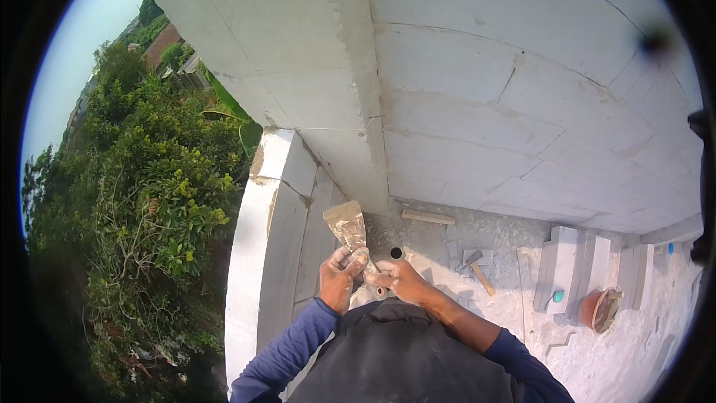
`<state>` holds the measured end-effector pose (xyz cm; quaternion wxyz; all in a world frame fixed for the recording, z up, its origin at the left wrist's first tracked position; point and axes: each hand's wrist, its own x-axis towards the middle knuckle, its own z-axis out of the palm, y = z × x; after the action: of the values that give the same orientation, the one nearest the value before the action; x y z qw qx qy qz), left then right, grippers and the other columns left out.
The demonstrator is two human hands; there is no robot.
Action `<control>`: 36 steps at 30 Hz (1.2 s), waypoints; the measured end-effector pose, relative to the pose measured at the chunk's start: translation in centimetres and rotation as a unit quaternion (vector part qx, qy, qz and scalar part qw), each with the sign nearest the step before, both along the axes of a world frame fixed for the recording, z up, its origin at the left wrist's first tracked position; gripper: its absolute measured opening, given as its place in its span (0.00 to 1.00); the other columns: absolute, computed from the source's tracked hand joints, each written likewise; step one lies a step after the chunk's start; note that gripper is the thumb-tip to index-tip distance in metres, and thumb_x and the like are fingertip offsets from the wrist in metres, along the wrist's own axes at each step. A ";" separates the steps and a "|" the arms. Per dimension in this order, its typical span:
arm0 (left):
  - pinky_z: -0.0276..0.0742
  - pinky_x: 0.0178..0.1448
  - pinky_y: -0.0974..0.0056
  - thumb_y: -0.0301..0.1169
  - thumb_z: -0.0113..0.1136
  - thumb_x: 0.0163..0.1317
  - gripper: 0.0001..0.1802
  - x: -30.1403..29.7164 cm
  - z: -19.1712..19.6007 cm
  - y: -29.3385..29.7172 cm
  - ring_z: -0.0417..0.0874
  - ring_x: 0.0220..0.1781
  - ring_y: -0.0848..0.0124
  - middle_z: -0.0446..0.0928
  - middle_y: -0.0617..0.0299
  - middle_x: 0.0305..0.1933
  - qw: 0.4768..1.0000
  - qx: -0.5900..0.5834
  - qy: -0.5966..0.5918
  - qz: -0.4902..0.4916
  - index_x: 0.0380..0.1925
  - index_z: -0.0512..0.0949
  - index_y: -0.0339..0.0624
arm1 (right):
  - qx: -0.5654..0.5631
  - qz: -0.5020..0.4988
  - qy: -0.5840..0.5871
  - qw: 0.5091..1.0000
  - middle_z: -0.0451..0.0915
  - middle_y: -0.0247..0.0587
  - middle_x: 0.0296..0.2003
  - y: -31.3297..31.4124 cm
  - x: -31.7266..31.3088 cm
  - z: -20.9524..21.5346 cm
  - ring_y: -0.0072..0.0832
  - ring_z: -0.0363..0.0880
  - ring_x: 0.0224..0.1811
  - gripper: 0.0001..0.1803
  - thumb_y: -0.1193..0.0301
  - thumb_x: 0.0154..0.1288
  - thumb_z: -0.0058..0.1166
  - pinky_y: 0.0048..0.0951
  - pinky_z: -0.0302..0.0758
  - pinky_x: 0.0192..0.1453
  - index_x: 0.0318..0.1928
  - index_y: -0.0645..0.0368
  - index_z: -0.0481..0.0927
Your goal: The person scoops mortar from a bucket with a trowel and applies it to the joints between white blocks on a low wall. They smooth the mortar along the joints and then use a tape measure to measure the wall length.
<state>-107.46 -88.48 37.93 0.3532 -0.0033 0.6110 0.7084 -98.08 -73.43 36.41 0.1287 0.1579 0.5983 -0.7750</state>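
A scraper (347, 225) with a broad blade, smeared with pale mortar, is held up in front of my body. My left hand (338, 277) pinches it near the base of the blade, with thumb and fingers together. My right hand (400, 279) is closed around the lower part, where the handle is mostly hidden by my fingers. Both hands nearly touch each other. Just left of them stands a low wall (253, 254) of white blocks, with mortar in its joints.
A grey column (328, 97) and a tall block wall (462, 104) rise ahead. On the dusty floor lie a wood strip (428, 216) and a hammer (481, 275). Stacked blocks (561, 265) and a reddish bucket (591, 309) stand right. Beyond the low wall are trees (149, 224).
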 end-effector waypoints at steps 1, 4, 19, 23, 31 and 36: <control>0.78 0.47 0.72 0.29 0.65 0.69 0.18 1.5 -2.4 1.0 0.83 0.43 0.78 0.84 0.62 0.47 0.999 -0.003 -0.008 -0.035 0.55 0.78 0.32 | 0.006 -0.010 0.010 1.000 0.79 0.30 0.30 1.6 2.7 -1.8 0.15 0.72 0.32 0.17 0.62 0.75 0.59 0.23 0.68 0.36 0.46 0.67 0.84; 0.78 0.46 0.69 0.32 0.66 0.68 0.19 4.5 -12.0 1.5 0.84 0.41 0.76 0.85 0.59 0.43 0.977 -0.122 0.037 -0.173 0.54 0.81 0.30 | 0.014 -0.068 -0.060 0.996 0.76 0.29 0.26 5.6 8.7 -9.7 0.18 0.71 0.26 0.13 0.67 0.74 0.57 0.26 0.67 0.29 0.38 0.65 0.84; 0.81 0.32 0.55 0.34 0.66 0.59 0.11 2.8 -34.9 -13.2 0.87 0.28 0.63 0.87 0.54 0.31 0.769 -0.470 0.188 -0.390 0.34 0.87 0.37 | -0.065 -0.697 -0.399 0.592 0.76 0.37 0.20 6.6 52.2 -33.9 0.28 0.75 0.17 0.16 0.62 0.68 0.59 0.30 0.71 0.18 0.25 0.58 0.77; 0.77 0.23 0.56 0.28 0.64 0.59 0.07 1.5 -38.3 -7.2 0.84 0.21 0.62 0.85 0.55 0.29 0.816 -0.468 0.024 -0.340 0.35 0.86 0.39 | -0.177 -0.792 -0.299 0.502 0.69 0.32 0.17 1.7 54.2 -31.3 0.25 0.67 0.15 0.16 0.66 0.70 0.51 0.25 0.62 0.18 0.22 0.54 0.72; 0.79 0.63 0.51 0.45 0.68 0.58 0.26 6.0 -33.1 0.8 0.85 0.57 0.47 0.84 0.43 0.53 0.699 -0.490 0.255 -0.454 0.51 0.83 0.40 | -0.321 -0.727 -0.248 0.554 0.55 0.23 0.14 1.4 53.5 -32.3 0.21 0.55 0.15 0.20 0.57 0.76 0.39 0.25 0.56 0.21 0.39 0.52 0.83; 0.80 0.57 0.55 0.38 0.65 0.64 0.20 10.2 -27.8 -3.1 0.87 0.53 0.54 0.86 0.47 0.49 0.804 -0.367 0.233 -0.407 0.51 0.84 0.38 | -0.277 -0.687 -0.273 0.614 0.59 0.26 0.14 8.7 55.6 -36.0 0.25 0.58 0.16 0.22 0.54 0.76 0.40 0.27 0.58 0.23 0.25 0.48 0.74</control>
<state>-97.23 -91.60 10.09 0.4288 0.2813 0.8343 0.2022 -42.47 -64.78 0.41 -0.2469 0.6838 0.0089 -0.6866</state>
